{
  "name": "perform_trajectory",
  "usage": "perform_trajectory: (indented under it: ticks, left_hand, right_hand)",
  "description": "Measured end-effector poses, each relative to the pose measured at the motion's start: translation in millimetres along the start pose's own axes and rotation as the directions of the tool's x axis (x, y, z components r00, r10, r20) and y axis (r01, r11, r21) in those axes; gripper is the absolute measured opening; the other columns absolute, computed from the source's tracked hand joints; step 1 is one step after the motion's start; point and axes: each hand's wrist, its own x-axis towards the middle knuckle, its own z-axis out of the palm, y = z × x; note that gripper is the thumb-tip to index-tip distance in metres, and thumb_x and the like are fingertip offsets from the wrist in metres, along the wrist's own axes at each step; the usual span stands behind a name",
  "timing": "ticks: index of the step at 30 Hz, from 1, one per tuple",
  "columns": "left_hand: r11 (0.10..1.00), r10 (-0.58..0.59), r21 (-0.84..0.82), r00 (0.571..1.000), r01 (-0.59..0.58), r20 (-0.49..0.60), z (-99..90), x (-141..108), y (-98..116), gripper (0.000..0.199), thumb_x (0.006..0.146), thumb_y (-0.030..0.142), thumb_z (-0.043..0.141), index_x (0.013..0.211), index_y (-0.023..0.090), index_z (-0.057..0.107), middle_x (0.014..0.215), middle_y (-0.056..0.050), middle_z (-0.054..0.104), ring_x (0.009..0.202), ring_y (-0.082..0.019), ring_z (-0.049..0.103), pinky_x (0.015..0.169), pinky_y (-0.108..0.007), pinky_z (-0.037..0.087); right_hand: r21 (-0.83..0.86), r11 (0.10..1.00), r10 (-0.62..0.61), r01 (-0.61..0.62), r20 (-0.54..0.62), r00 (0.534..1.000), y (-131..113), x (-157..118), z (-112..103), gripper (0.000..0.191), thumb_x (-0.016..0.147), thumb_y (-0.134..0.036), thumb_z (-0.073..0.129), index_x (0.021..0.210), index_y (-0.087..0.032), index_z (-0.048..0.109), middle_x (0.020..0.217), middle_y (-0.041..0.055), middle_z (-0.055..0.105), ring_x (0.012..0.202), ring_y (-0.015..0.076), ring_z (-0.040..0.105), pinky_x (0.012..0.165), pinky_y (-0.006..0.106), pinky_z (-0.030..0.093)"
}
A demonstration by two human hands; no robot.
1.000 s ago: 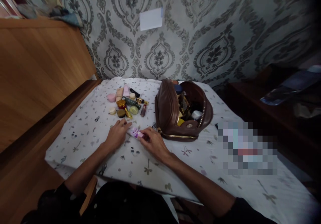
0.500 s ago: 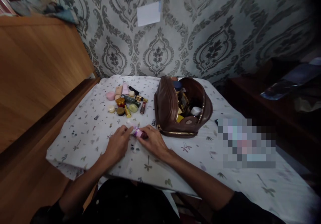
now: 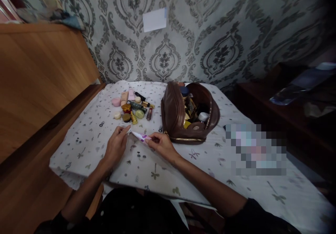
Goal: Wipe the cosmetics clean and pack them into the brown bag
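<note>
A white and purple tube lies slantwise between my hands, above the cloth-covered table. My right hand pinches its right end between thumb and fingers. My left hand is closed on a small whitish piece at the tube's left tip; whether that is a wipe or a wrapper is unclear. Beyond them sit several cosmetics, among them a pink jar, a gold bottle, a green jar and a dark red lip tube.
An open brown leather bag holding jars and bottles stands right of the cosmetics. Farther right is a pixelated object on the cloth. A wooden cabinet borders the left, and a clear bottle lies at the far right.
My left hand has drawn slightly left, away from my right, with the whitish piece. More of the tube now shows between my hands. The view has shifted slightly.
</note>
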Motion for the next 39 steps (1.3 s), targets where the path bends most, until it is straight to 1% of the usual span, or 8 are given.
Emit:
perform_trajectory:
  ticks: [7,14,21,27,30,34,37,39]
  left_hand:
    - [0.974,-0.046,-0.223,0.999,0.047,0.008,11.3,-5.6,19.2,0.039,0.095,0.021,0.042,0.130,0.020,0.059,0.096,-0.005,0.056,0.092,-0.019,0.058,0.085,-0.034,0.050]
    - [0.944,-0.017,-0.328,0.996,0.044,0.087,24.3,-20.4,36.3,0.040,0.097,0.022,0.041,0.133,0.022,0.058,0.094,-0.006,0.056,0.089,-0.019,0.056,0.084,-0.036,0.050]
    - [0.978,-0.097,-0.175,0.990,0.114,0.103,10.8,-22.0,21.4,0.041,0.095,0.038,0.051,0.133,0.024,0.054,0.107,-0.006,0.053,0.103,-0.022,0.058,0.092,-0.038,0.050]
    - [0.986,-0.096,0.147,0.990,0.080,0.106,13.7,-17.8,23.0,0.037,0.089,0.033,0.058,0.125,0.024,0.055,0.108,-0.007,0.054,0.098,-0.024,0.059,0.079,-0.037,0.053]
    - [0.992,-0.036,0.129,0.987,0.015,0.158,5.9,-14.0,19.1,0.035,0.088,0.022,0.054,0.123,0.023,0.057,0.107,-0.007,0.057,0.097,-0.022,0.060,0.081,-0.035,0.053]
    - [0.983,0.172,-0.109,0.943,-0.146,0.286,-17.2,-12.6,8.4,0.032,0.092,0.021,0.052,0.122,0.026,0.060,0.114,-0.006,0.060,0.105,-0.020,0.060,0.091,-0.033,0.051]
    - [0.963,0.244,-0.195,0.909,-0.186,0.337,-28.2,-15.5,0.2,0.029,0.094,0.024,0.051,0.122,0.027,0.061,0.120,-0.006,0.061,0.111,-0.019,0.060,0.096,-0.034,0.050]
    - [0.964,0.249,-0.173,0.919,-0.203,0.305,-28.1,-19.0,-4.4,0.028,0.095,0.026,0.051,0.121,0.028,0.062,0.122,-0.007,0.061,0.113,-0.020,0.059,0.097,-0.038,0.051]
  right_hand:
    - [0.068,0.998,0.004,-0.003,-0.014,1.000,2.8,0.5,4.2,0.027,0.076,-0.042,0.067,0.075,-0.014,0.066,0.060,-0.0009,0.059,0.053,0.0114,0.050,0.050,0.022,0.040]
    - [-0.143,0.985,-0.104,0.095,-0.056,0.993,2.3,-5.9,8.2,0.013,0.079,-0.026,0.066,0.085,-0.015,0.068,0.074,0.0011,0.066,0.065,0.0130,0.058,0.061,0.024,0.047]
    - [-0.291,0.887,-0.301,0.357,0.223,0.927,-6.2,-13.9,11.9,0.026,0.083,-0.012,0.058,0.107,-0.016,0.069,0.089,0.0058,0.069,0.078,0.0165,0.062,0.074,0.029,0.049]
    - [-0.314,0.889,-0.316,0.332,0.101,0.943,-1.8,-10.7,9.7,0.023,0.085,-0.010,0.053,0.098,-0.017,0.071,0.087,0.0051,0.068,0.077,0.0166,0.062,0.074,0.030,0.050]
    - [-0.392,0.839,-0.387,0.377,0.058,0.920,2.1,-9.1,6.8,0.030,0.084,-0.011,0.054,0.112,-0.016,0.066,0.105,0.0101,0.067,0.097,0.0215,0.062,0.087,0.037,0.051]
    - [-0.551,0.692,-0.466,0.466,0.151,0.872,8.0,-8.8,4.8,0.057,0.083,-0.018,0.061,0.139,-0.017,0.047,0.142,0.0173,0.049,0.134,0.0297,0.040,0.109,0.052,0.036]
    - [-0.605,0.633,-0.420,0.483,0.256,0.871,10.1,-7.7,5.4,0.059,0.085,-0.025,0.064,0.140,-0.015,0.046,0.142,0.0194,0.049,0.135,0.0313,0.039,0.108,0.053,0.035]
    - [-0.613,0.631,-0.364,0.475,0.307,0.879,8.9,-6.2,5.5,0.049,0.086,-0.027,0.064,0.133,-0.016,0.052,0.132,0.0180,0.056,0.126,0.0302,0.047,0.103,0.051,0.039]
